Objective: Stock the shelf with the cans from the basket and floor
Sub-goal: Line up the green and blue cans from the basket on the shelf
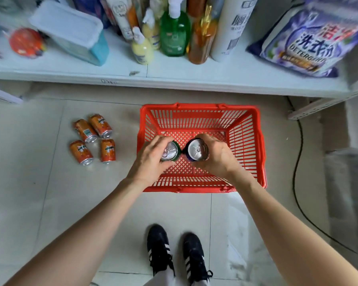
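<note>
A red plastic basket stands on the tiled floor below a white shelf. Over the basket, my left hand grips a green can, held upright with its silver top showing. Beside it, my right hand holds a dark blue can, also upright. The two cans are almost touching. The rest of the basket floor looks bare. Several orange cans lie on their sides on the floor left of the basket.
The shelf carries a lidded blue tub, a red net bag, a cluster of bottles and a purple detergent bag. A black cable runs down the floor at right. My black shoes stand behind the basket.
</note>
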Motion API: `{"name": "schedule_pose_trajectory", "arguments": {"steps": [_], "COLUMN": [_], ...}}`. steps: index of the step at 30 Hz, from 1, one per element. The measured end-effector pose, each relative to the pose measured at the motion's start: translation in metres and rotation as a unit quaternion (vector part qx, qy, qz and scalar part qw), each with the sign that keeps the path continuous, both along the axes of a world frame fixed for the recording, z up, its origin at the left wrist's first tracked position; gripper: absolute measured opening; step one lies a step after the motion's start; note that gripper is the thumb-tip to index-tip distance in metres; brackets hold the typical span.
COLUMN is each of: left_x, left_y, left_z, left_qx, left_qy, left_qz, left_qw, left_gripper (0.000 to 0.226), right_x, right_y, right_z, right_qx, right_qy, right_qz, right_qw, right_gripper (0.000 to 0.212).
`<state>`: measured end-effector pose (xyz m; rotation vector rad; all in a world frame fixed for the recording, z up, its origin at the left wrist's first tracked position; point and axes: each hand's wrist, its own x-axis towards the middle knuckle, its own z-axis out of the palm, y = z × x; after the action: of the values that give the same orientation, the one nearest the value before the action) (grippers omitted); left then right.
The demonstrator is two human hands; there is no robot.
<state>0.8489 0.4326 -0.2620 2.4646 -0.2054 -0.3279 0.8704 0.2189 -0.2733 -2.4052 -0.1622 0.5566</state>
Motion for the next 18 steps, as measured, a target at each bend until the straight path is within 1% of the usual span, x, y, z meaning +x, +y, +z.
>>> {"name": "schedule_pose_trajectory", "arguments": {"steps": [3, 6, 11, 12, 14, 18], "left_x": [0.008, 0.016, 0.027, 0.031, 0.034, 0.048], "left_y": [-0.013, -0.031, -0.069, -0.080, -0.089, -0.111], "left_z": [0.044, 0.089, 0.171, 0.195, 0.219, 0.290], "left_qx": [-0.011, -0.016, -0.025, -0.029, -0.034, -0.030], "left_qy": [-0.008, -0.026, -0.057, -0.067, -0.073, -0.093], "left_qz": [0.006, 0.014, 0.022, 0.028, 0.029, 0.023], "left_qw": [1.000, 0.999, 0.998, 0.997, 0.996, 0.995], "left_gripper": [0.063, 0.063, 0.064, 0.064, 0.064, 0.066], "right_x": [0.006, 0.012, 0.032, 0.038, 0.044, 0.057], "right_y": [-0.016, -0.039, -0.084, -0.097, -0.106, -0.129], "right_z": [0.043, 0.085, 0.167, 0.193, 0.219, 0.293], "right_qx": [0.008, 0.019, 0.059, 0.069, 0.091, 0.123], "right_qy": [-0.009, -0.014, -0.025, -0.030, -0.047, -0.073], "right_qz": [-0.007, -0.011, -0.022, -0.027, -0.035, -0.047], "right_qw": [1.000, 1.000, 0.998, 0.997, 0.994, 0.989], "right_gripper": [0.068, 0.066, 0.062, 0.061, 0.059, 0.069]}}
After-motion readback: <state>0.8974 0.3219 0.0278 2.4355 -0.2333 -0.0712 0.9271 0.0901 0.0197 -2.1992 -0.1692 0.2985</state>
